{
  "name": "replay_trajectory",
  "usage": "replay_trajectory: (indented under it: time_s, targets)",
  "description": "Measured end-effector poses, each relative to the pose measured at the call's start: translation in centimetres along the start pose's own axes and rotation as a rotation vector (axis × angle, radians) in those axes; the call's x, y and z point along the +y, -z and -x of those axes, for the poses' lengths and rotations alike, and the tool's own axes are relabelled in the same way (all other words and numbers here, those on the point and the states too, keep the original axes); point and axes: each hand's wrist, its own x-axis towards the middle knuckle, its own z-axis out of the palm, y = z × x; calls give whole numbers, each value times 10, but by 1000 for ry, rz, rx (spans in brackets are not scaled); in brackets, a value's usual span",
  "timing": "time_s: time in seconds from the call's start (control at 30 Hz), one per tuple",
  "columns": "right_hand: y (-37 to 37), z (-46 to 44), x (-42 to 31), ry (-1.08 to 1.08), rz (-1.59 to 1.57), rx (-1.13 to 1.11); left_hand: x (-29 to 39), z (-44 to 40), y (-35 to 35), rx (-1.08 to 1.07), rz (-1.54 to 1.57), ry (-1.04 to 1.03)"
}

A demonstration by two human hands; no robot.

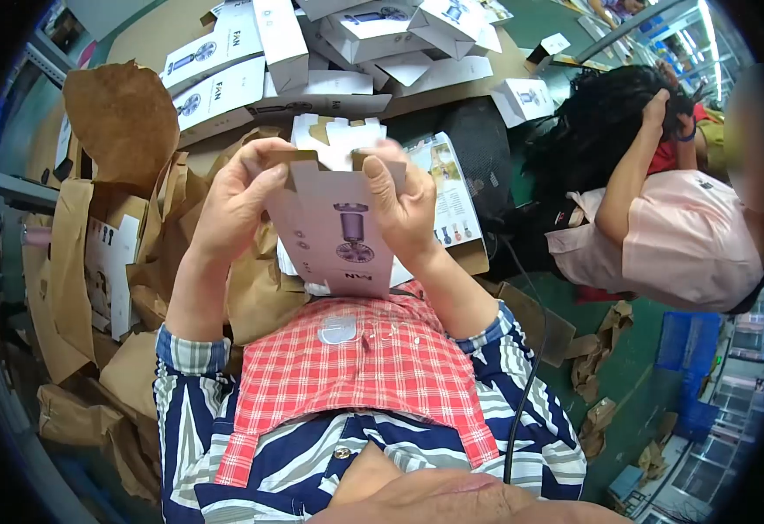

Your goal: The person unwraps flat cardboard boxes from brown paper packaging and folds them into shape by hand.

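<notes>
A white fan box (pixel 330 236), printed with a purple handheld fan, is upright against my red checked apron (pixel 347 358). Its top end faces away from me and the flaps there stand up. My left hand (pixel 240 196) grips the box's left edge near the top, thumb on the flap. On the opposite edge, my right hand (pixel 404 205) holds the box with its thumb on the front; some of its fingers are blurred. Behind the box's top is a white folded carton piece (pixel 347 135). A printed sheet (pixel 452 188) with product pictures lies beyond my right hand.
Several fan boxes (pixel 216 52) are piled at the back of the table. Torn brown paper (pixel 120 113) and an open carton (pixel 72 262) crowd the left. A co-worker in a pink shirt (pixel 679 236) is at the right. A black cable (pixel 530 367) runs down beside my right arm.
</notes>
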Motion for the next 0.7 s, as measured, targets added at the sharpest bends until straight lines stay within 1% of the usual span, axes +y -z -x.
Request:
replay_trajectory:
  time_s: [0.07,0.1,0.13,0.2,0.23,0.3,0.33,0.4,0.43,0.47,0.5,0.53,0.57,0.63,0.67,0.7]
  targets:
    - [-8,-1,2,-50,-115,107,9,3,-20,-123,61,-29]
    - [-12,0,-4,-119,-151,14,10,3,-30,-194,92,-43]
    - [-14,-3,-2,-38,-66,54,10,2,-31,-205,68,-46]
    - [-15,-9,3,-306,-497,83,-2,-7,-23,-66,317,-94]
    - [-10,-11,1,-552,-629,-3,-14,-10,-13,-18,406,-56]
    - [-9,-5,13,-516,-261,-122,-22,-6,-21,123,-5,75]
    - [-11,0,14,-523,-285,-55,-31,-6,-20,155,-54,42]
    - [0,-1,5,-701,-677,-65,-21,-2,-31,112,-342,-133]
    - [6,-5,10,-832,-1013,-55,-19,-2,-31,102,-364,-155]
    - [11,-3,15,-868,-1000,-84,-17,-3,-31,104,-365,-159]
    - [13,-1,15,-905,-986,-108,-15,-5,-30,79,-334,-96]
    - [11,8,10,-956,-792,-152,-14,-8,-29,48,-304,-31]
    - [13,11,13,-981,-746,-136,-14,-10,-27,-40,-126,15]
    - [25,5,14,-1001,-686,-205,-11,-19,-26,-110,89,96]
    - [27,2,11,-972,-646,-229,-3,-14,-24,-235,682,175]
    - [27,1,12,-972,-647,-223,-6,-13,-23,-152,529,220]
